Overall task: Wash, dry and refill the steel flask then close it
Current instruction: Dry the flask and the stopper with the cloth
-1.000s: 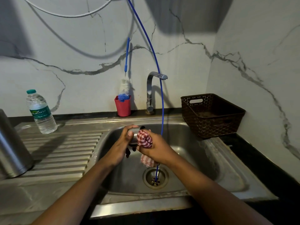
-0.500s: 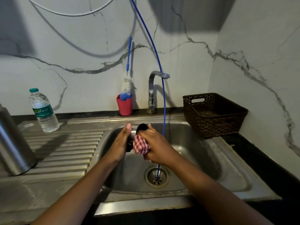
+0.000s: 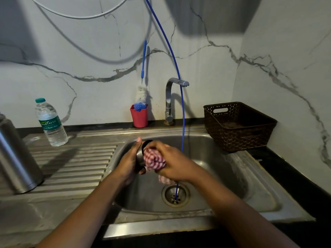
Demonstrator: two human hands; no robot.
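I judged this the drying step. Over the sink (image 3: 223,176) my left hand (image 3: 129,163) gripped a small steel piece with a dark rim, which I took for the flask's cap (image 3: 140,154). My fingers were curled round its side, with one fingertip up by the rim. My right hand (image 3: 172,165) was closed tight on a bunched red-checked cloth (image 3: 154,159) and pressed it against the cap's open end, with a tail of the cloth hanging below my palm. Neither hand had a finger to spare. The steel flask (image 3: 18,158) itself stood upright on the ribbed drainboard (image 3: 75,163), well apart from both hands; its mouth was cut off by the frame, so I could not tell whether it was dry. As I reckoned it, the next move called for working the cloth round the rest of the cap, then freeing a hand for the water bottle (image 3: 52,124) at the back of the drainboard.
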